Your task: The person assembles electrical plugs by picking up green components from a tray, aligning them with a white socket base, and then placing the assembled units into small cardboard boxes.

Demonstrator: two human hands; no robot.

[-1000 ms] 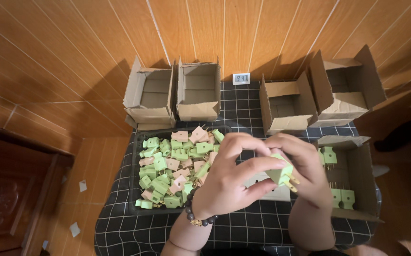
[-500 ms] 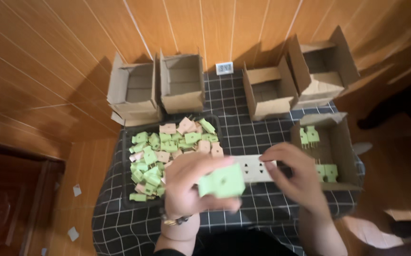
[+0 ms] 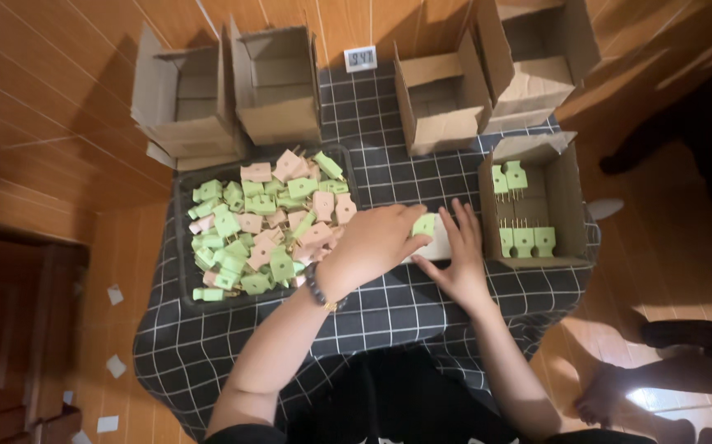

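Observation:
My left hand (image 3: 370,244) pinches a small green plug-shaped piece (image 3: 424,224) and presses it down onto a white block (image 3: 439,247) lying on the checked cloth. My right hand (image 3: 457,261) lies over the right end of that block, fingers spread, holding it down. Just left of my left hand, a black tray (image 3: 182,247) holds a heap of green and pink pieces (image 3: 261,226). To the right stands an open cardboard box (image 3: 571,197) with several green pieces (image 3: 523,240) set in rows, pins up.
Two open cardboard boxes (image 3: 278,82) stand at the back left and two more (image 3: 442,107) at the back right, with a small white digital display (image 3: 360,57) between them. The small table carries a black-and-white checked cloth (image 3: 389,308). Another person's feet (image 3: 619,395) are at the lower right on the wooden floor.
My left hand has brought the green piece down from in front of the camera onto the white block. My right hand has slid onto the block's end.

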